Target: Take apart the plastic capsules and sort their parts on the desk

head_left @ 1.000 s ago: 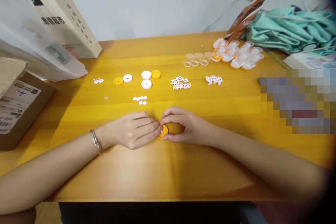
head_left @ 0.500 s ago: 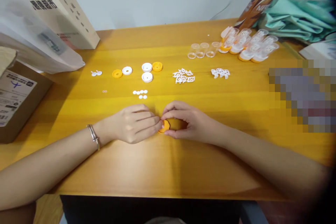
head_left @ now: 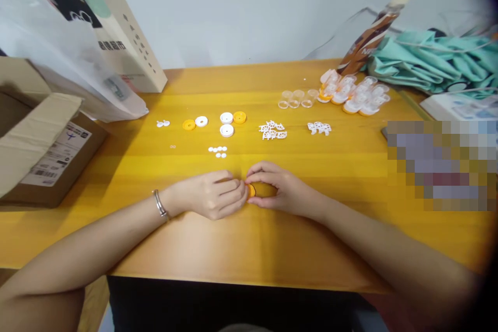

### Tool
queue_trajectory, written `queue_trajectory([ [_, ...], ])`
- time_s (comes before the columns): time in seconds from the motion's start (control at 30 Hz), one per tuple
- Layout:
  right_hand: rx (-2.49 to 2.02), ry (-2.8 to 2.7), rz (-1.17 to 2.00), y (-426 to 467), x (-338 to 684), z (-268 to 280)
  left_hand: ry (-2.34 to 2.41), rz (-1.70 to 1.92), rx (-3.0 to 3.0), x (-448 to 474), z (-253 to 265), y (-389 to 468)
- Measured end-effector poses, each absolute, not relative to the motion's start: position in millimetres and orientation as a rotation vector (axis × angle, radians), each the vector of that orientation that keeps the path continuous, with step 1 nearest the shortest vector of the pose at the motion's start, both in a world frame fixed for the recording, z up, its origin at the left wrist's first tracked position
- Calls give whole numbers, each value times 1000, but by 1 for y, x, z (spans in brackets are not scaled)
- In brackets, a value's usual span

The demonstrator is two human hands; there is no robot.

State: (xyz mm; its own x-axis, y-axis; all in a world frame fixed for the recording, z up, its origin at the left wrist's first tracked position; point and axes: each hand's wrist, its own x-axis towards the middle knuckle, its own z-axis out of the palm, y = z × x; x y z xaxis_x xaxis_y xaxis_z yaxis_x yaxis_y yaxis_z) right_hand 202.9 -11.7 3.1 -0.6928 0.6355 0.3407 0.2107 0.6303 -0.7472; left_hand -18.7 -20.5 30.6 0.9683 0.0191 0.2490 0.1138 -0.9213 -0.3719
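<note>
Between my two hands, low over the near middle of the table, is a small round orange plastic part, mostly covered by fingers. My right hand pinches its edge between thumb and fingers. My left hand, wearing a silver bracelet, presses its fingertips against the part's left side; whether it holds a smaller piece there is hidden. Beyond the hands lie several small white discs, white round caps, an orange cap, a pile of white wheel-like pieces and white flat pieces.
Clear cups and assembled orange-and-white pieces stand at the back right, near a brown bottle and green fabric. A cardboard box, a plastic bag and a paper bag occupy the left.
The camera view has shifted, so the table's things sit lower and more of the left box shows. My left fingers now cover more of the orange part; both hands stay at it.
</note>
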Motion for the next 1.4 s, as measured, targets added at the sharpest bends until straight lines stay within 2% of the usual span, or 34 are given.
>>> queue_trajectory([
  [0.6, -675, -2318, 954, -9, 200, 5, -428, -491, -2815, -35, 40, -13],
  [0.67, -692, -2320, 972, -9, 201, 6, -640, -598, -2803, -53, 47, -4],
  [0.77, -711, -2323, 997, -9, 201, 8, -1219, -712, -2859, -89, 59, 12],
  [0.87, -716, -2323, 1013, -9, 201, 10, -1742, -565, -2991, -122, 65, 25],
  [0.93, -723, -2321, 1017, -10, 201, 11, -1914, -445, -2979, -137, 64, 31],
  [1.1, -740, -2334, 1053, -10, 202, 11, -1962, -284, -2858, -150, 58, 35],
  [1.4, -734, -2348, 1067, -9, 203, 13, -1939, -224, -2949, -148, 68, 31],
])
